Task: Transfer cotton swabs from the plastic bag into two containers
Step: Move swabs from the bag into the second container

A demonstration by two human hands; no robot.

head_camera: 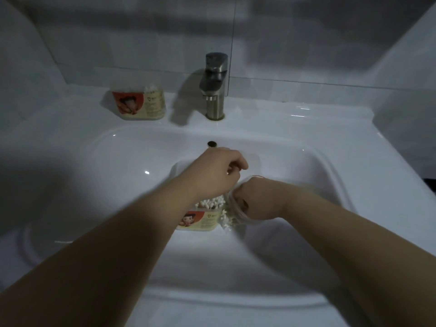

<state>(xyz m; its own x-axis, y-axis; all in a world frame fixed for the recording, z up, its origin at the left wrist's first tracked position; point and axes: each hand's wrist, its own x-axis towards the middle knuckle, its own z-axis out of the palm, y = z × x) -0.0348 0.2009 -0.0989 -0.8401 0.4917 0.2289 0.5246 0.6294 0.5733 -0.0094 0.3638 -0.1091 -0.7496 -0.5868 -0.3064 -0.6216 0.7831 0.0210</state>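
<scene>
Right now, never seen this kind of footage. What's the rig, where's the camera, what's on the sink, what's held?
There is no machine: a person works with two bare hands. The single picture comes from a camera on their head, looking down over both forearms at a white sink with a tap. One swab box stands on the ledge left of the tap. A second box, full of swabs, stands in the basin. The right hand grips a clear plastic bag with swabs in it, beside that second box. The left hand has curled fingers above the bag; whether it pinches the bag's edge is unclear.
</scene>
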